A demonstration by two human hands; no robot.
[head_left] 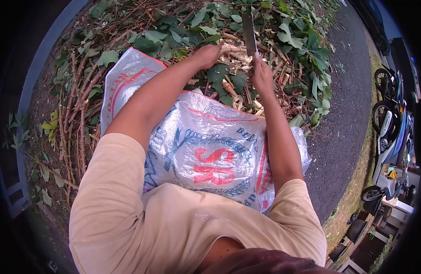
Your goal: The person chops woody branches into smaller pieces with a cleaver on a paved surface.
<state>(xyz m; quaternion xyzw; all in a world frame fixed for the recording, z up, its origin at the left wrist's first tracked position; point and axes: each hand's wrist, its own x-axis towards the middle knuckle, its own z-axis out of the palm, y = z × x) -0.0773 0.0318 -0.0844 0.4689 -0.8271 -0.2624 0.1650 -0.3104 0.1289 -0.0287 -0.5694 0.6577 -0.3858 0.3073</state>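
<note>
Both arms (168, 89) outstretched, right hand (261, 74) gripping knife (249, 35)

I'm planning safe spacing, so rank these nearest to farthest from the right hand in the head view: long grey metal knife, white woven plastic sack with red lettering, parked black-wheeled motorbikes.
1. Knife: gripped in the right hand.
2. Sack: just below, toward the body.
3. Motorbikes: far right, beyond the dark grey pavement.

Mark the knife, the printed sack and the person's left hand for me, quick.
Knife (249, 34): head view, on the flat of the blade.
Printed sack (214, 166): head view, on its red lettering.
Left hand (207, 56): head view, on the back of the hand.
</note>
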